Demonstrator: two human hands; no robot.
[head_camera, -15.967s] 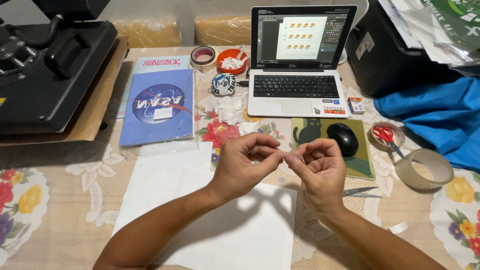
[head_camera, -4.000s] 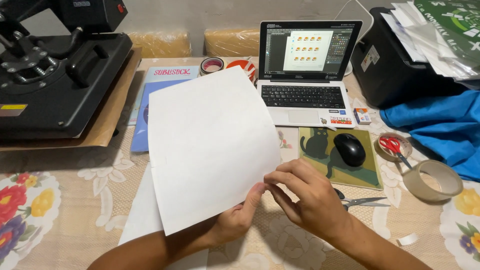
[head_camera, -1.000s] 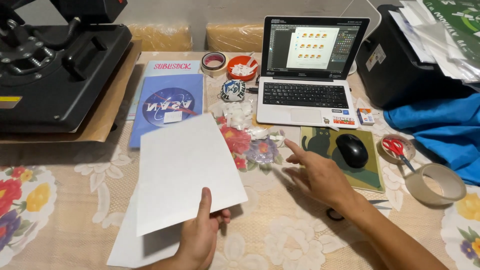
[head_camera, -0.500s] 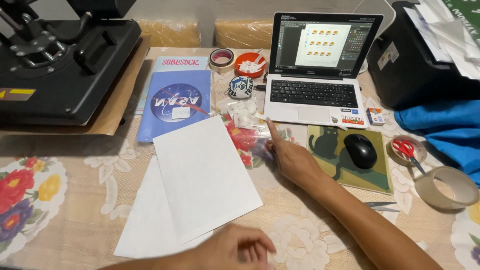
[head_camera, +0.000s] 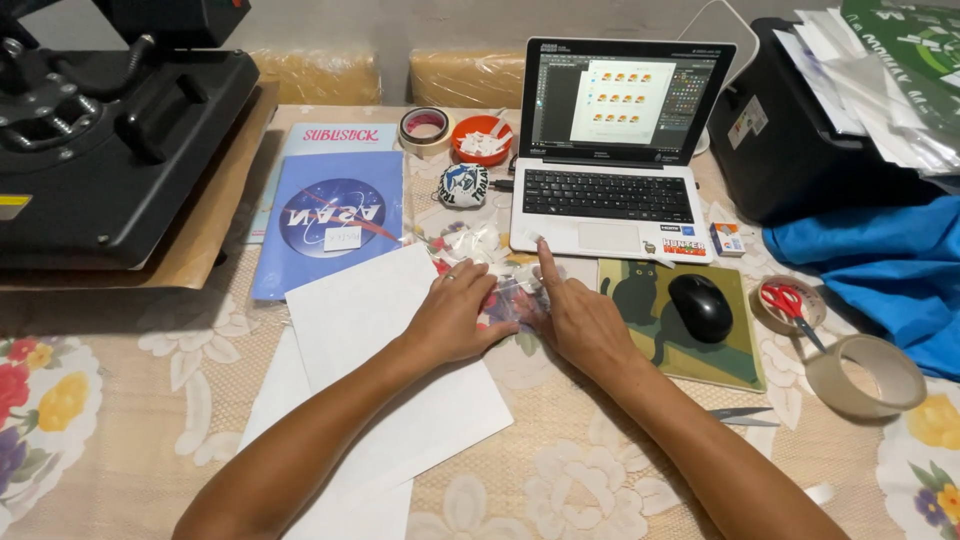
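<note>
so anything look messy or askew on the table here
Slightly. The white sheets lie fanned and skewed, not squared up. Small white scraps are scattered loose near the laptop, just beyond the left hand and right hand. Nothing looks spilled or damaged.

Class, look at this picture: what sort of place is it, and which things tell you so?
Probably a home craft or printing workspace: a black heat press sits on a table with a floral cloth, beside an open laptop showing a sheet of small designs, and white paper sheets.
</note>
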